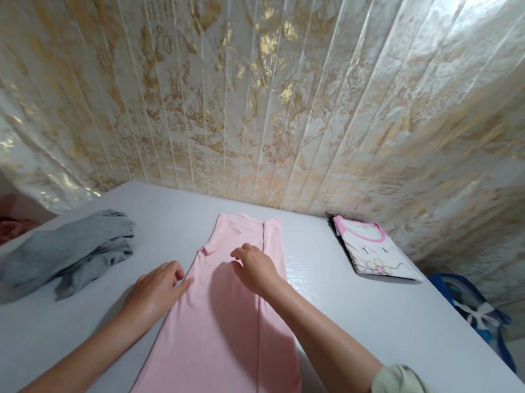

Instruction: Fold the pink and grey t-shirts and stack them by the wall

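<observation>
A pink garment [223,342] lies lengthwise on the table before me, its right side folded inward in a long strip. Along its left edge rests my left hand [155,288], with the thumb touching the cloth and the fingers loosely curled, apart from the thumb. My right hand [255,269] hovers over the upper middle of the garment, fingers bent and slightly apart, nothing in them. It casts a shadow on the cloth below. A small crease shows at the garment's upper left edge. The garment's near end runs out of view.
A crumpled grey garment [71,251] lies on the white table [346,330] at left. At the back right sits a folded white shirt with pink collar [379,249]. A blue-edged clear bag [475,313] is beyond the right edge. A patterned curtain [263,96] hangs behind.
</observation>
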Tool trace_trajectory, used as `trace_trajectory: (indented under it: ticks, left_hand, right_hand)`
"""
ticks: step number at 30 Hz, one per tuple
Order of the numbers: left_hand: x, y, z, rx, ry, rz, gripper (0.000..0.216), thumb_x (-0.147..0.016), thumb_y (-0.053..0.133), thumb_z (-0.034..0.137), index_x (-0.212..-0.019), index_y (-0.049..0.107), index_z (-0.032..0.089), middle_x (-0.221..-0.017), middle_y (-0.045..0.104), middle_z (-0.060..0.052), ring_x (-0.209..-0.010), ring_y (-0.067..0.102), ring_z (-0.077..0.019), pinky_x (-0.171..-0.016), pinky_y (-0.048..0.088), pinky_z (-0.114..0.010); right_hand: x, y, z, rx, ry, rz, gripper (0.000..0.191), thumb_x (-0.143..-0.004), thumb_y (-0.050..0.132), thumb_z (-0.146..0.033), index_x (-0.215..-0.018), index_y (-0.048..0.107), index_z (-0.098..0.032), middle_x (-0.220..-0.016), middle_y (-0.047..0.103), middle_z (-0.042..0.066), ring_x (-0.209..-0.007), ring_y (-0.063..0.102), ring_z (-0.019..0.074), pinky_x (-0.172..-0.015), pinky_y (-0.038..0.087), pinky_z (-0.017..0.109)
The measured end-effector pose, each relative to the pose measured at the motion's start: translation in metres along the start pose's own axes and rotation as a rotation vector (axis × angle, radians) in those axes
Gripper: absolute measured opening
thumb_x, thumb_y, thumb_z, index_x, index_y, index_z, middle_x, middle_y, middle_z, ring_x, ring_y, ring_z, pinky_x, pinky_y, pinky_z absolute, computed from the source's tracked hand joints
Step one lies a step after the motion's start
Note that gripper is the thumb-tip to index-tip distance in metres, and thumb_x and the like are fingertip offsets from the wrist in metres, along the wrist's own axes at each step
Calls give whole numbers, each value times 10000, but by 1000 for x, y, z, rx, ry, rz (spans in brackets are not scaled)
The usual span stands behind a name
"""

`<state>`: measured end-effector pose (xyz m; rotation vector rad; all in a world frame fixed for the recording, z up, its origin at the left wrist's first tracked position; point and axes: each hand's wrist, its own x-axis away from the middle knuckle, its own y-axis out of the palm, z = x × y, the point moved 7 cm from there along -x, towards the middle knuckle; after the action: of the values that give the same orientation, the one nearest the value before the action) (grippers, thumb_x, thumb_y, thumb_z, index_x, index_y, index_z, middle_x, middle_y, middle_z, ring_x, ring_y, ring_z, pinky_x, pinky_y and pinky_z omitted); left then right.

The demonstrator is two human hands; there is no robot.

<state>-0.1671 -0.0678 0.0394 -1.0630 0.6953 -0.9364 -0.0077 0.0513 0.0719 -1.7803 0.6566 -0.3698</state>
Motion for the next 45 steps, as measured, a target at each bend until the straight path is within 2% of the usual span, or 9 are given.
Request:
trace_trajectory:
  ticks: [7, 13, 19, 23, 26, 30, 35, 39, 45]
  left_hand:
    - [-4, 7, 11, 122, 25, 36, 154, -830, 474, 265, -684, 500, 222, -699, 607, 24, -709, 607, -164, -659, 363, -256]
    - [-2, 22, 17, 544, 112, 22, 112, -811, 461, 337, -759, 456, 238, -635, 540, 48, -608, 557, -156, -598, 404, -254]
    - [10, 37, 32, 754, 102, -157, 206, -749, 510, 370, -890, 501, 220, -581, 489, 62, -577, 543, -166, -588, 447, -280]
    - [15, 40, 36, 889, 62, -281, 387, -722, 570, 441, -1018, 524, 195, -641, 576, 31, -682, 631, -201, -659, 494, -310]
    - [18, 46, 40, 1059, 51, -409, 502, -715, 621, 482, -1113, 510, 197, -845, 683, -43, -799, 681, -227, -748, 529, -348]
    - [25, 49, 51, 1178, 68, -478, 574, -707, 665, 505, -1175, 517, 208, -1050, 685, -101, -875, 688, -238, -822, 540, -384]
    - [37, 40, 82, 1123, 69, -523, 587, -715, 632, 479, -1224, 536, 203, -1148, 652, -111, -878, 689, -225, -811, 549, -367]
    - [37, 32, 108, 998, 119, -452, 503, -700, 599, 362, -1171, 596, 185, -1093, 673, -91, -1011, 647, -220, -903, 503, -333]
    - [42, 57, 126, 855, 139, -488, 543, -720, 515, 242, -1247, 570, 120, -1006, 683, -95, -875, 649, -196, -818, 497, -310]
  right_hand:
    - [-72, 23, -24, -73, 144, 9, 227, -913, 472, -284, -1062, 609, -179, -1115, 648, 117, -974, 642, 227, -774, 470, 319]
    - [-93, 38, -22, -108, 385, 13, 617, -853, 499, -596, -1207, 530, -92, -1176, 626, 206, -1076, 621, 325, -868, 487, 433]
    - [-100, 41, -24, -90, 402, -28, 402, -849, 557, -231, -1220, 529, -81, -1217, 605, 227, -1104, 617, 306, -870, 490, 404]
    - [-100, 36, -7, -180, 449, -31, 285, -853, 524, -185, -1117, 591, -103, -1115, 670, 198, -1036, 653, 292, -801, 499, 368]
    - [-94, 25, 15, -240, 463, 6, 226, -879, 497, -267, -1024, 619, -144, -1026, 704, 136, -950, 675, 249, -724, 492, 308]
    - [-76, 11, 51, -289, 490, 67, 200, -865, 503, -283, -992, 606, -167, -977, 711, 90, -875, 672, 210, -651, 458, 264]
    - [-54, 10, 79, -310, 517, 110, 196, -834, 528, -227, -1014, 587, -175, -1002, 706, 90, -870, 659, 198, -652, 431, 253]
    - [-41, 6, 82, -277, 526, 144, 225, -873, 486, -240, -1080, 559, -191, -1023, 703, 92, -900, 655, 217, -685, 421, 278]
    - [-32, 4, 81, -110, 499, 143, 262, -949, 408, -317, -1178, 497, -227, -1028, 709, 69, -902, 654, 221, -697, 414, 291]
